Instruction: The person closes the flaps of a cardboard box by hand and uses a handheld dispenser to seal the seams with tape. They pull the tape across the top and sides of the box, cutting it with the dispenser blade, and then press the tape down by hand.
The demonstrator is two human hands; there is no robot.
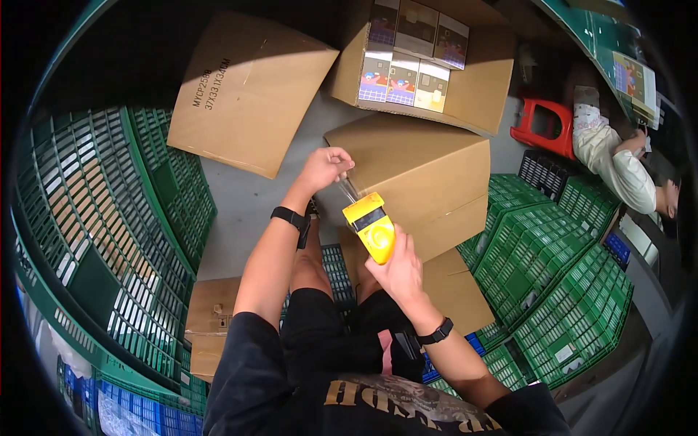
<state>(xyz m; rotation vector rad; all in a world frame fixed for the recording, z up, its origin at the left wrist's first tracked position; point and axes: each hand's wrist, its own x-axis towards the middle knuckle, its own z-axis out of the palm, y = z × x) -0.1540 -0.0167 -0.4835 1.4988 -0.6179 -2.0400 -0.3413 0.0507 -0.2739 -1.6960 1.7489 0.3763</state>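
My right hand is wrapped round a yellow tape dispenser with a black band, held above my knees. A short strip of clear tape runs from its far end to my left hand. There my fingers are pinched together on the strip's end. Just beyond and to the right of both hands stands a brown cardboard box, its top formed by closed flaps with a seam between them. The palm side of my right hand is hidden.
Past that box, an open carton holds several printed small boxes. Another cardboard box stands at the far left. Green crates are stacked right, with a large green mesh cage left. A person sits near a red stool.
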